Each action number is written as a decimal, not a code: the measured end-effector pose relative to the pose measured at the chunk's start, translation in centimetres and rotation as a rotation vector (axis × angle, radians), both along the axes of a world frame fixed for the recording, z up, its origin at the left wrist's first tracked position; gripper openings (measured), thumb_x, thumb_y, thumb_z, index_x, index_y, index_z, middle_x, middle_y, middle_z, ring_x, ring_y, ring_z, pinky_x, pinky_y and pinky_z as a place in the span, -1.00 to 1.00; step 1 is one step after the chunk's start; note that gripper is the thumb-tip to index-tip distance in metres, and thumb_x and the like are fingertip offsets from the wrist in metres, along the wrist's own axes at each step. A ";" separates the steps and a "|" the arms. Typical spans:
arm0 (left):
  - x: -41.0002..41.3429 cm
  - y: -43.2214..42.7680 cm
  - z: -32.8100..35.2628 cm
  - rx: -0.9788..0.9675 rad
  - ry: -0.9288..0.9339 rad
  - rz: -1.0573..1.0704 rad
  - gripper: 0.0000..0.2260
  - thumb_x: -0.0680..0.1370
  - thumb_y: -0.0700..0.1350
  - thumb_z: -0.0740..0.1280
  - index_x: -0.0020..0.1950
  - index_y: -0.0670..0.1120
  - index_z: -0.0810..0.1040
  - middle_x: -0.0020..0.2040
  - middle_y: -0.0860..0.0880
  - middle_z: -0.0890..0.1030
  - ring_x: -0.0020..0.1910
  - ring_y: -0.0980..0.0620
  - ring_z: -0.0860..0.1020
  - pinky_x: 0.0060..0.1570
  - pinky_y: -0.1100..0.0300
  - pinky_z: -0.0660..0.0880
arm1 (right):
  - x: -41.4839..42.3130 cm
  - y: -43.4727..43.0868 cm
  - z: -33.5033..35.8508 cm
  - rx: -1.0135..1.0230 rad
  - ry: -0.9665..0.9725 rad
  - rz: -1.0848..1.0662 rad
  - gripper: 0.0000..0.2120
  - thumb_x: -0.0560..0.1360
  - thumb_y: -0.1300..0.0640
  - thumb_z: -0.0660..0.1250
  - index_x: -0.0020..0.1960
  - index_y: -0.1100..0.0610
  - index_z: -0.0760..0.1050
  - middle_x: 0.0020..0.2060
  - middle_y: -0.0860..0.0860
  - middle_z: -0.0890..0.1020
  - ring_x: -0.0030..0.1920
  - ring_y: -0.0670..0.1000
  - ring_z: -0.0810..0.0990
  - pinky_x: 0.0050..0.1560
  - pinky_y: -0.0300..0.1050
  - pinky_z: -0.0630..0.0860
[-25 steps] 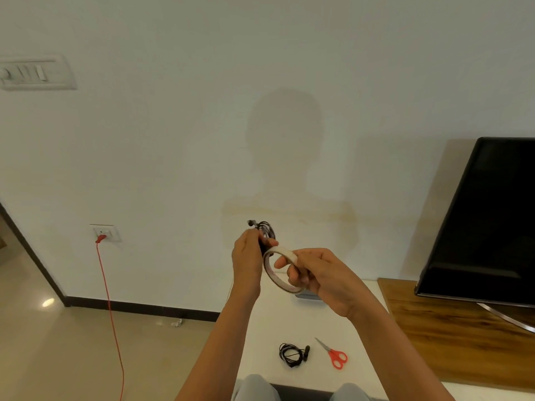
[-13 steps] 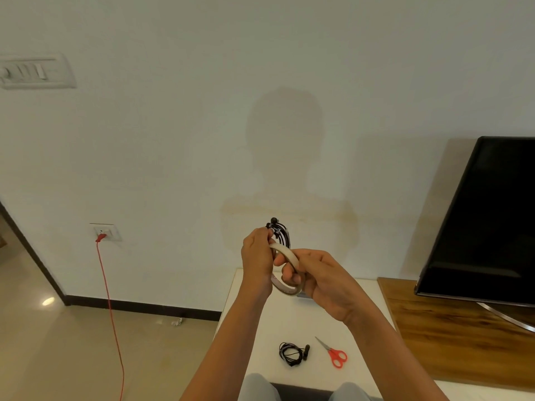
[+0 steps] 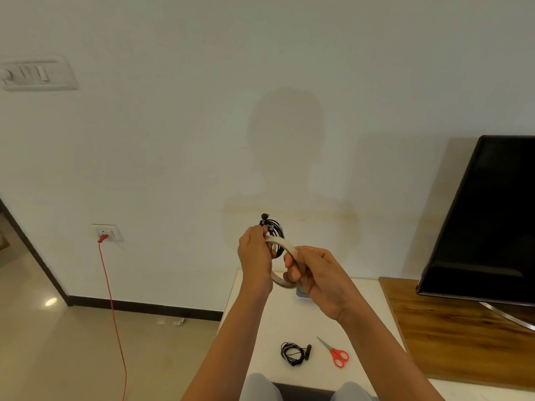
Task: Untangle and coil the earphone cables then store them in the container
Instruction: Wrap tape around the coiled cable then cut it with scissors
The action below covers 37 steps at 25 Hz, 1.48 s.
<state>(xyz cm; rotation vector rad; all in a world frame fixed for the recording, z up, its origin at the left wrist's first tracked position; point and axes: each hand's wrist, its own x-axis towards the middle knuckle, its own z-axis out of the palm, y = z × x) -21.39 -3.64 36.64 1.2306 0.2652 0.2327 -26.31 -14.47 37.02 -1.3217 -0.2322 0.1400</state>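
Lying nearest on the white table (image 3: 262,328): a coiled earphone cable (image 3: 293,353) beside red scissors (image 3: 337,356). Raised above, close together: left hand (image 3: 254,253) pinching a second coiled cable (image 3: 273,225), right hand (image 3: 318,280) gripping a tape roll (image 3: 282,242). Drawn closer than a second ago. Mostly hidden behind the right hand: a grey container (image 3: 299,292).

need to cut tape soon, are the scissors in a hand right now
No, the scissors lie on the white table; the left hand holds earphones, the right hand a tape roll.
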 end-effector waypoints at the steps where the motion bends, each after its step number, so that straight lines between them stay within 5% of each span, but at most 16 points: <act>1: -0.2 -0.1 0.1 0.024 -0.040 0.017 -0.76 0.56 -0.23 0.14 -0.32 -0.10 0.31 -0.40 -0.02 0.30 -0.41 0.05 0.26 -0.39 0.19 0.26 | 0.0 0.1 0.1 -0.001 0.030 -0.013 -0.65 0.56 0.31 0.05 -0.31 0.27 0.49 -0.52 0.07 0.41 -0.42 -0.03 0.34 -0.26 -0.23 0.41; 5: -0.7 -0.2 0.1 0.132 -0.149 0.055 -0.74 0.60 -0.22 0.12 -0.30 -0.11 0.33 -0.38 -0.01 0.31 -0.37 0.06 0.27 -0.32 0.13 0.29 | 0.0 0.3 0.5 -0.003 0.118 -0.039 -0.76 0.55 0.27 0.05 -0.23 0.29 0.40 -0.57 -0.01 0.44 -0.41 -0.01 0.29 -0.29 -0.28 0.47; 12: -0.8 -0.3 0.1 0.198 -0.203 0.055 -0.74 0.62 -0.22 0.11 -0.28 -0.12 0.35 -0.37 -0.01 0.31 -0.32 -0.03 0.28 -0.29 0.06 0.29 | -0.1 0.4 0.8 0.015 0.181 -0.068 -0.63 0.54 0.23 0.08 -0.42 0.23 0.40 -0.59 0.04 0.37 -0.45 -0.02 0.29 -0.31 -0.28 0.52; 24: -1.6 -0.5 0.0 0.335 -0.275 0.057 -0.70 0.64 -0.20 0.09 -0.31 -0.08 0.30 -0.39 0.03 0.29 -0.39 0.09 0.23 -0.34 0.15 0.25 | 0.2 0.0 0.8 -0.035 0.217 -0.049 -0.64 0.53 0.20 0.08 -0.43 0.18 0.32 -0.59 0.02 0.36 -0.47 -0.04 0.26 -0.19 -0.21 0.54; 30: -1.0 -0.4 0.0 0.194 -0.153 0.052 -0.74 0.60 -0.22 0.12 -0.30 -0.11 0.33 -0.38 0.00 0.30 -0.35 0.02 0.26 -0.31 0.08 0.28 | 0.5 -0.2 0.5 -0.062 0.131 0.007 -0.63 0.49 0.29 0.05 -0.43 0.21 0.45 -0.55 0.07 0.36 -0.42 -0.01 0.27 -0.22 -0.16 0.36; 34: -0.7 -0.1 0.3 0.105 -0.066 0.052 -0.74 0.59 -0.23 0.12 -0.31 -0.12 0.32 -0.38 -0.03 0.31 -0.39 0.05 0.28 -0.35 0.17 0.29 | 0.5 -0.4 0.0 -0.056 0.028 0.020 -0.66 0.52 0.34 0.04 -0.27 0.25 0.53 -0.51 0.07 0.41 -0.42 -0.04 0.35 -0.22 -0.16 0.38; 37: -0.5 0.1 0.6 0.098 -0.014 0.068 -0.76 0.60 -0.21 0.12 -0.28 -0.11 0.35 -0.35 -0.05 0.35 -0.36 0.04 0.30 -0.33 0.16 0.31 | 0.6 -0.4 -0.6 -0.239 -0.257 -0.165 -0.82 0.58 0.29 0.16 0.03 0.15 0.52 -0.34 0.10 0.60 -0.32 0.06 0.54 -0.16 -0.10 0.59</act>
